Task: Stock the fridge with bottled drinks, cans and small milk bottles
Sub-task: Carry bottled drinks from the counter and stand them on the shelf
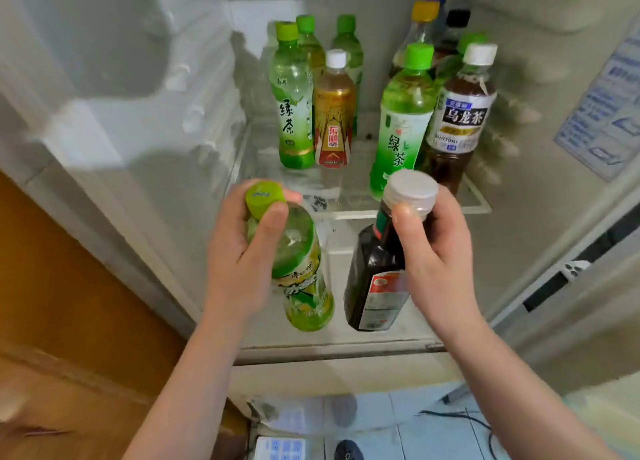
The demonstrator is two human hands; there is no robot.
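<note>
Nearest the viewer, at floor level: pale floor tiles (415, 435) with a dark cable (464, 418) lay below the fridge's front edge, and a wooden panel (69, 286) stood to the left.
Left hand: the left hand (239, 251) held a green tea bottle (304, 286) by its neck, fingers (273, 224) curled round it just under the green cap.
Right hand: the right hand (436, 251) gripped a dark bottle (374, 286) with a red-and-white label, fingers (405, 224) clamped round the silver-white cap.
Held bottles: both were upright, side by side and apart, over the lower shelf (329, 347); whether their bases touched it could not be told.
Upper shelf, front: on the glass shelf (479, 205) a left green tea bottle (294, 113) stood against a gold bottle (334, 113) with a white cap; to the right a second green tea bottle (401, 123) stood against a brown oolong tea bottle (457, 120).
Upper shelf, back: two green-capped bottles stood behind the left pair; yellow, blue, black and green caps showed behind the right pair.
Obstacles: the right pair stood just beyond the dark bottle's cap.
Open room: a bare gap ran between the two groups, and more bare glass lay left of the left group.
Edges: the white fridge wall (138, 113) closed the left side; a surface with a blue sticker (602, 113) closed the right.
</note>
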